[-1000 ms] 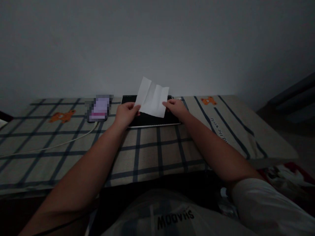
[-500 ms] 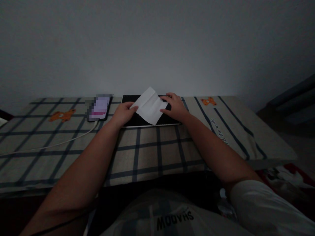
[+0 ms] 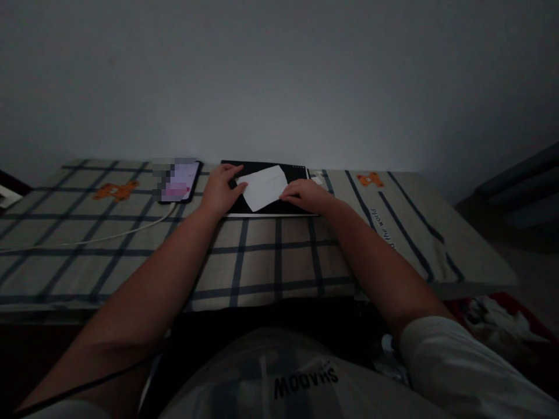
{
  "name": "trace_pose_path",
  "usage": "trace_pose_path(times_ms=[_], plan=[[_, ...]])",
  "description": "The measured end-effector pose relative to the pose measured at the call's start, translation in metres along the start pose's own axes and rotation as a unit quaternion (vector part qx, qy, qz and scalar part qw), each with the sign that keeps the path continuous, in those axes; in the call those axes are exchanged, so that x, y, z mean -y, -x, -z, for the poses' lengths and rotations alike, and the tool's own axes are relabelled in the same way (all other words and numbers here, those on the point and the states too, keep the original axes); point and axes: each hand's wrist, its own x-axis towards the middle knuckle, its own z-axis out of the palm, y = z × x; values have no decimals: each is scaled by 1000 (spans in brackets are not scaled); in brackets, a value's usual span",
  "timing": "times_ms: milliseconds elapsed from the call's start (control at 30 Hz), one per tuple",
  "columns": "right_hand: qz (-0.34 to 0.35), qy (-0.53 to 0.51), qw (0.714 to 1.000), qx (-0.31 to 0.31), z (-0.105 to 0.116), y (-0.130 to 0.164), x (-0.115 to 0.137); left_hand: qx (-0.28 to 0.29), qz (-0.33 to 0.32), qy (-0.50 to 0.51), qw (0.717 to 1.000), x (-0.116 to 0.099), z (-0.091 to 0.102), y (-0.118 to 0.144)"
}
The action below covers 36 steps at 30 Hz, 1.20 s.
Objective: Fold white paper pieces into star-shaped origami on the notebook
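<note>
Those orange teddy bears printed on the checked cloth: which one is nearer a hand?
The right-side bear, past the right hand on the white paper. The left-side bear lies farther off, beyond the phone from the left hand.

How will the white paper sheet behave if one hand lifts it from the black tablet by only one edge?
The white paper sheet looks thin and bears fold creases, so it would probably droop and bend there. It seems very light; a small draught might shift it. It lies flat on the smooth black tablet between the left hand and right hand, so it may slide easily when pushed.
</note>
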Motion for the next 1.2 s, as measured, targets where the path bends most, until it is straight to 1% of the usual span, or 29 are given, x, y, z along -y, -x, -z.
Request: trace_pose_path(times_ms=[100,167,267,333,367,467,500,533,633,767,833,967,1100,1200], plan=[[-4,11,1000,-14,-3,-3,0,-12,-81,-16,997,-6,6,1],[-12,24,999,-21,-5,-4,0,-7,-124,-33,992,-17,11,6],[-26,38,998,-43,-9,-5,1,-5,-164,-72,984,-40,19,19],[-34,33,997,-63,-11,-6,2,-1,-180,-97,979,-54,19,30],[-38,27,996,-71,-12,-6,2,22,-198,-99,975,-60,18,35],[-50,8,996,-79,-13,-9,4,138,-257,-125,948,-73,7,50],[-58,1,995,-80,-14,-9,5,162,-266,-144,939,-75,3,53],[-63,-2,995,-80,-14,-10,5,174,-265,-162,934,-77,-2,57],[-85,6,994,-73,-13,-12,7,187,-229,-205,933,-79,-11,63],[-96,49,993,-54,-11,-12,11,206,-176,-235,934,-78,-14,66],[-91,67,993,-40,-10,-12,15,202,-169,-243,934,-78,-13,67],[-79,82,993,-26,-11,-12,20,197,-180,-244,932,-80,-11,65],[-77,70,994,-40,-17,-13,17,231,-159,-261,924,-85,-11,61],[-73,92,992,-37,-20,-11,15,256,-145,-282,913,-89,-12,55]])
